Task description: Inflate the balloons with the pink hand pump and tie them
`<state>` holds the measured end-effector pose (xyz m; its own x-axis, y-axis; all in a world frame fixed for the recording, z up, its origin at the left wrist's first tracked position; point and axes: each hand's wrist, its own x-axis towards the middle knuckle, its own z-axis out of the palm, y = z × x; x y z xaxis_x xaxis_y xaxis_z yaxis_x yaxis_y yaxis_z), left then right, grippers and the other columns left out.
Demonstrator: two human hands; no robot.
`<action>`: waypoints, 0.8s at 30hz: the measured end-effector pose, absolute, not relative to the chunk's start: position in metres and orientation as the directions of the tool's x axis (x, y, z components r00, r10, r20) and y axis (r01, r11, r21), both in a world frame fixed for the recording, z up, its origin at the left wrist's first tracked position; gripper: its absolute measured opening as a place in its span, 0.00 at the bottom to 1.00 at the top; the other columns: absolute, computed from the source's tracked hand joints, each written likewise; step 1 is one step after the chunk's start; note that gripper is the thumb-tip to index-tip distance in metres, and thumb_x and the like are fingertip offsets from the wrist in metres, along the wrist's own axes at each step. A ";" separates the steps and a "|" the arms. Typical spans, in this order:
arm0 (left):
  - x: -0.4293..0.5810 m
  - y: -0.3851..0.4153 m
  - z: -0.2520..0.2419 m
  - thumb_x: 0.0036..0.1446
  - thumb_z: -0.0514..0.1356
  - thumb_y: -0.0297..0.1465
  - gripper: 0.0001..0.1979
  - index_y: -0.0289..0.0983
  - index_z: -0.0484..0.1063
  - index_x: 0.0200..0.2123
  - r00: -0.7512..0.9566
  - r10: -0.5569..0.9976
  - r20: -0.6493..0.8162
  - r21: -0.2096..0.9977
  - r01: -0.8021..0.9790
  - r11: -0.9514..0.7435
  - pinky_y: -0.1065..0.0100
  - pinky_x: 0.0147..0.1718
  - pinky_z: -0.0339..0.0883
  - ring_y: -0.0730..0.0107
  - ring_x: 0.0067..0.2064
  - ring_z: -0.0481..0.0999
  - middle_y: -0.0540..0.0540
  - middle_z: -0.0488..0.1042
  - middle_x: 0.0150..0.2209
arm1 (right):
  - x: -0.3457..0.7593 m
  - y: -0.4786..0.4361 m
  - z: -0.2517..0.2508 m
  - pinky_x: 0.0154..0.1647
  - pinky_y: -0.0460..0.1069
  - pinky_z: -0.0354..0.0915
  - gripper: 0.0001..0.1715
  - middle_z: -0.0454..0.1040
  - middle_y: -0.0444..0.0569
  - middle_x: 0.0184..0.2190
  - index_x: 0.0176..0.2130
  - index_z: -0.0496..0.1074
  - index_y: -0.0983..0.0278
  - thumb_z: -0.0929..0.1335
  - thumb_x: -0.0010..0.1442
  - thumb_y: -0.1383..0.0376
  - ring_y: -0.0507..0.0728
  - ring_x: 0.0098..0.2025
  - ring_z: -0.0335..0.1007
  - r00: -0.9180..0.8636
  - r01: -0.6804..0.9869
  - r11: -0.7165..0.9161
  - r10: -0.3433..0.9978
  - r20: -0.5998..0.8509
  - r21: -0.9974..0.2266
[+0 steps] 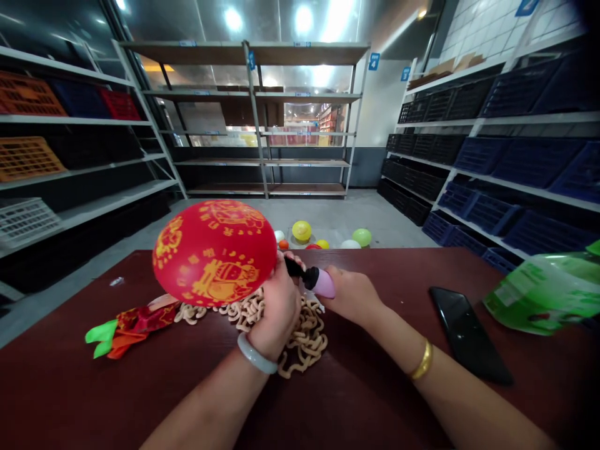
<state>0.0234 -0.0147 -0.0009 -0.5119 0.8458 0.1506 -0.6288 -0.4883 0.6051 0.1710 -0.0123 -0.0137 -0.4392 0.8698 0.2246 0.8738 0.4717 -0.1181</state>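
Note:
A red balloon with gold print (214, 252), inflated and oval, bulges to the left of my left hand (281, 300). That hand is closed around the balloon's neck, where the black nozzle of a hand pump (323, 283) meets it. My right hand (349, 292) grips the pump's lilac body, so most of the pump is hidden in the palm. Underneath my hands, beige curly pieces (307, 340) lie heaped on the dark red table (356, 400). Flat, limp balloons in red, green and orange (134, 328) lie at the left, close to the heap.
On the right are a black phone (469, 334) and a green bag-like pack (544, 294). Several inflated balloons, one of them yellow (301, 231), rest on the floor beyond the table. Metal shelves (255, 112) stand at the back; crates (539, 159) fill the side racks.

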 end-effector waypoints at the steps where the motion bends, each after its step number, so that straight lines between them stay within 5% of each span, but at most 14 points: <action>1: 0.014 -0.011 0.002 0.58 0.66 0.34 0.13 0.39 0.62 0.33 -0.527 0.837 0.149 0.611 -0.616 -0.497 0.70 0.29 0.66 0.74 0.27 0.70 0.53 0.67 0.27 | 0.172 -0.010 -0.015 0.37 0.53 0.66 0.22 0.80 0.54 0.41 0.48 0.69 0.61 0.67 0.62 0.49 0.64 0.40 0.78 -0.437 0.875 0.469 0.872 0.221 -0.120; 12: -0.050 0.011 0.012 0.64 0.61 0.34 0.11 0.40 0.59 0.34 -0.679 0.728 0.097 0.594 -0.547 -0.590 0.69 0.28 0.65 0.74 0.26 0.70 0.54 0.67 0.26 | 0.193 0.013 -0.019 0.38 0.53 0.66 0.21 0.80 0.53 0.41 0.46 0.70 0.62 0.69 0.60 0.51 0.65 0.41 0.79 -0.451 0.881 0.467 0.876 0.172 -0.070; 24: 0.036 -0.016 -0.013 0.57 0.68 0.37 0.17 0.40 0.61 0.32 -0.507 0.854 0.114 0.605 -0.646 -0.464 0.68 0.30 0.68 0.74 0.27 0.71 0.53 0.69 0.28 | 0.170 -0.015 -0.009 0.35 0.51 0.64 0.19 0.81 0.54 0.40 0.46 0.69 0.62 0.68 0.61 0.53 0.63 0.40 0.79 -0.441 0.878 0.465 0.878 0.185 -0.111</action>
